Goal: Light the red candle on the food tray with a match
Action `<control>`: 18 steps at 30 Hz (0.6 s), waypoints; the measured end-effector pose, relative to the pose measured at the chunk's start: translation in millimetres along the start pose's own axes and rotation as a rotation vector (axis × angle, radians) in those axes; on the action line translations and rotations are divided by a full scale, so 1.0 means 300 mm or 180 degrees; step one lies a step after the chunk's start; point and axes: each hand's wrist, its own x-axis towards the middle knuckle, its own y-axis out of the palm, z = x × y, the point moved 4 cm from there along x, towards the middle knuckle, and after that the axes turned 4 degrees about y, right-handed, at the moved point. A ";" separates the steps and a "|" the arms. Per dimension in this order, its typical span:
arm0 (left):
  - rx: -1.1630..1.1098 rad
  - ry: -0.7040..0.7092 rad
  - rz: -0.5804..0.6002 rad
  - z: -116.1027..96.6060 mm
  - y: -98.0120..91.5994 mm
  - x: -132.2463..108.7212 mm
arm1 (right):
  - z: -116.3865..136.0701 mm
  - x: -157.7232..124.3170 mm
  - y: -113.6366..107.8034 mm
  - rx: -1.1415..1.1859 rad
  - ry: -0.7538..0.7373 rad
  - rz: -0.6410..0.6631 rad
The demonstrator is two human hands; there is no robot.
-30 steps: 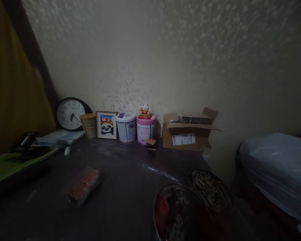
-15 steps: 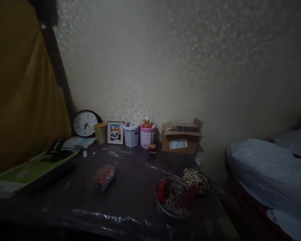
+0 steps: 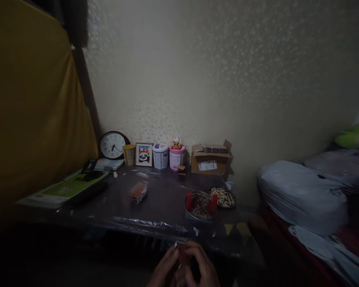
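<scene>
Low in the view, in front of the table's near edge, my hands hold a small reddish box (image 3: pixel 183 255) that looks like a matchbox. The fingers of my left hand (image 3: pixel 164 268) grip its left side, near a pale edge. My right hand (image 3: pixel 202 265) curls round its right side, fingers bent over the top. Part of the box is hidden by the fingers. Beyond them on the table stands a round metal bowl (image 3: pixel 201 218) with red pieces and dark and pale bits inside. Behind it, a round dish (image 3: pixel 227 207) holds many thin pale sticks, seemingly matchsticks.
A plastic-wrapped reddish pack (image 3: pixel 138 192) lies on the dark, plastic-covered table (image 3: pixel 164 199). Along the wall stand a clock (image 3: pixel 113 144), a framed panda picture (image 3: pixel 144 154), two tins (image 3: pixel 160 156), and an open cardboard box (image 3: pixel 211 161). White bags (image 3: pixel 299 195) lie to the right.
Both hands have come into view at the bottom, holding the small box. The camera view has shifted, so the table sits farther back and its near edge shows.
</scene>
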 end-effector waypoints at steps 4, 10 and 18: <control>-0.0398 0.0127 0.0240 0.002 0.013 0.009 | 0.028 0.027 -0.020 0.0670 0.0239 0.0521; -0.0286 -0.0096 0.0239 0.006 -0.011 0.012 | 0.009 0.054 -0.066 0.1480 0.1171 0.0708; -0.0188 -0.0405 0.0551 0.024 0.016 -0.008 | -0.011 0.040 -0.061 0.2089 0.1727 0.0897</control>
